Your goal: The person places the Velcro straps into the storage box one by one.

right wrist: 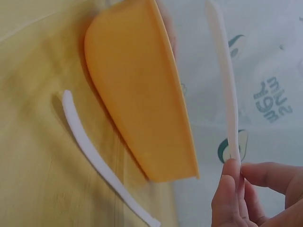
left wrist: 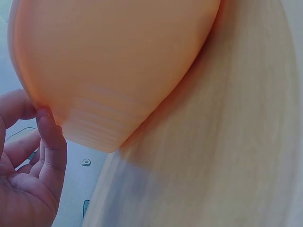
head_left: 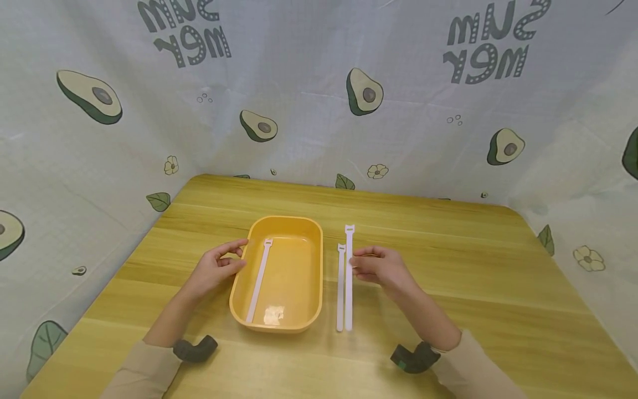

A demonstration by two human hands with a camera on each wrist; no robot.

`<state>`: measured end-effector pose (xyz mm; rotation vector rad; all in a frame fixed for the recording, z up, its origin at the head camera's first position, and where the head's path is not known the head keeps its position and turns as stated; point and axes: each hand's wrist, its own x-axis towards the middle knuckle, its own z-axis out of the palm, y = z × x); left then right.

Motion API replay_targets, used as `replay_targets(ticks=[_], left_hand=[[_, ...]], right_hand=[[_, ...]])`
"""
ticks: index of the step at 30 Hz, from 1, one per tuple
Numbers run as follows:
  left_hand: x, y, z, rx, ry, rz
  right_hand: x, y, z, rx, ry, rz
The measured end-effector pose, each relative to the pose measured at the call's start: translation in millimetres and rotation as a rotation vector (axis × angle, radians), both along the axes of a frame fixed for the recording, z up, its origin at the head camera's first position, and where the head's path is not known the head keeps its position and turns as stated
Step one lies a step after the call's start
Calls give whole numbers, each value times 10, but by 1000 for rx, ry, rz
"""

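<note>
A yellow oblong tray [head_left: 304,316] stands mid-table with one white strap [head_left: 260,280] lying lengthwise inside it. My left hand [head_left: 238,255] rests against the tray's left wall, fingers relaxed; in the left wrist view a fingertip [left wrist: 46,118] touches the tray's outer wall [left wrist: 109,61]. Right of the tray lie two white straps, a shorter one [head_left: 340,293] and a longer one [head_left: 349,299]. My right hand [head_left: 355,263] pinches the longer strap [right wrist: 226,94] near its middle, between thumb and fingers [right wrist: 227,189]. The shorter strap [right wrist: 99,165] lies flat beside the tray [right wrist: 137,104].
The wooden table [head_left: 473,260] stretches bare to the right and at the back. An avocado-print cloth [head_left: 319,100] walls in the back and both sides. Black wrist mounts [head_left: 195,350] [head_left: 413,357] sit on both forearms near the front edge.
</note>
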<state>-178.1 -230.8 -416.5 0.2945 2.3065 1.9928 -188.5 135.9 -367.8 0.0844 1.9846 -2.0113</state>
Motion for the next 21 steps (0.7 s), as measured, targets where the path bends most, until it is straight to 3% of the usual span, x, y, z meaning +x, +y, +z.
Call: replay_targets(ticks=[21], left_hand=[[-6, -7, -21, 5, 16, -6]], right_hand=[[-102, -363, 76, -66, -2, 46]])
